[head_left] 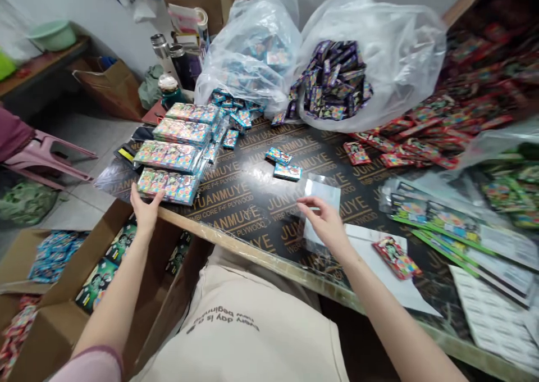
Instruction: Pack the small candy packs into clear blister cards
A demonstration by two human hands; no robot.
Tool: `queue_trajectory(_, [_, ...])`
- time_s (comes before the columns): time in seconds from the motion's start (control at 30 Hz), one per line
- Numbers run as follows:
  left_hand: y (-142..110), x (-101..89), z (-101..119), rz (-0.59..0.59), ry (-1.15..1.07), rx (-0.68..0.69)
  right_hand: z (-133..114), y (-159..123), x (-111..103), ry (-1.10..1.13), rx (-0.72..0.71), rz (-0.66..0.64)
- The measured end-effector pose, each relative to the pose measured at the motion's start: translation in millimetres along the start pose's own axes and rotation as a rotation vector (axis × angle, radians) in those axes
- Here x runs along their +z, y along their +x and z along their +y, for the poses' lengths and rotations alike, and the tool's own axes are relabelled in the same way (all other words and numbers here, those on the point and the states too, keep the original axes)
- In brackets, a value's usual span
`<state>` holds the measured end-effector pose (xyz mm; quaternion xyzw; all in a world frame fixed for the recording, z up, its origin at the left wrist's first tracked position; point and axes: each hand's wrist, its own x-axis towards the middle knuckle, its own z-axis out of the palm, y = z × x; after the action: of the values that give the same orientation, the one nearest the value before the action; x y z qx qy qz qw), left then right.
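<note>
At the table's left edge, my left hand (145,208) grips the near corner of a clear-wrapped pack of colourful packets (166,185), thumb in front and fingers at its left side. More such packs (181,130) lie in rows behind it. My right hand (322,222) hovers over a clear plastic bag (323,191), its fingers stretched loosely to the left; I see nothing held. Beyond it lie two small blue packets (287,172). A red packet (396,257) rests on white paper (373,237) to the right of this hand.
Large plastic bags hold blue packets (265,56) and purple packets (332,78) at the back. Red packets (425,129) are heaped at right, near green-edged sleeves (442,216). An open carton (65,320) stands below left. A person's sleeve (14,132) shows by a pink stool (50,154).
</note>
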<state>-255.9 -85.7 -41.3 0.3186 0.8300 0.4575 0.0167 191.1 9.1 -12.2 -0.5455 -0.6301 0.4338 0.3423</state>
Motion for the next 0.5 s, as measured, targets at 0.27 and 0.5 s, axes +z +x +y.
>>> queue_trajectory(0.27, [12,7.6,7,0.045,-0.177,-0.067,-47,6,128,0.012,-0.253,-0.473])
queue_trajectory(0.5, [25,4.6,0,0.059,-0.364,-0.16,-75,7,226,0.011,-0.358,-0.57])
